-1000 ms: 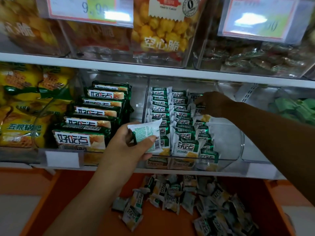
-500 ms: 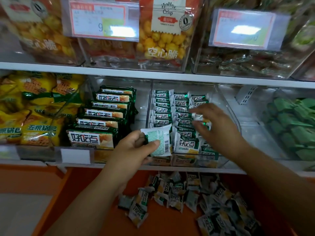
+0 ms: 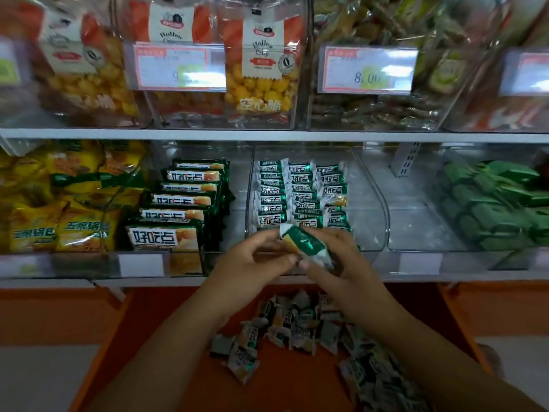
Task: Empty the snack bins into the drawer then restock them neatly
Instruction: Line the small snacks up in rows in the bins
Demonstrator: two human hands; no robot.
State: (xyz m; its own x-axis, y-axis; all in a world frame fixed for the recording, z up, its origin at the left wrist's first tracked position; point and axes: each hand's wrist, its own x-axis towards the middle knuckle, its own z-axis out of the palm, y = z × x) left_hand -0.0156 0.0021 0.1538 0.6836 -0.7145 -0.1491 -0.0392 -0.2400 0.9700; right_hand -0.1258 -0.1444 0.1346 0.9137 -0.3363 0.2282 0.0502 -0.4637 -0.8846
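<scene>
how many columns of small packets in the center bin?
3 in the clear bin: left column, middle column, right column. The left hand and right hand, holding a packet, hide their front ends.

The shelves sit in soft, rather dim indoor light with a warm orange cast and few hard shadows. White glare blots out part of the left clear-sleeved price tag [image 3: 178,66] and streaks the right clear-sleeved price tag [image 3: 367,69]. Thin highlights trace the curved wall of the clear plastic snack bin [image 3: 381,203]. The orange drawer [image 3: 285,388] below is in duller shade. Motion blur smears the upper row of bagged snacks [image 3: 261,93], the left hand [image 3: 252,263], the right hand [image 3: 338,263] and the small green-and-white snack packet [image 3: 303,242] they pinch. The white shelf edge [image 3: 89,133] bows with wide-angle distortion, and the corners are soft.
</scene>
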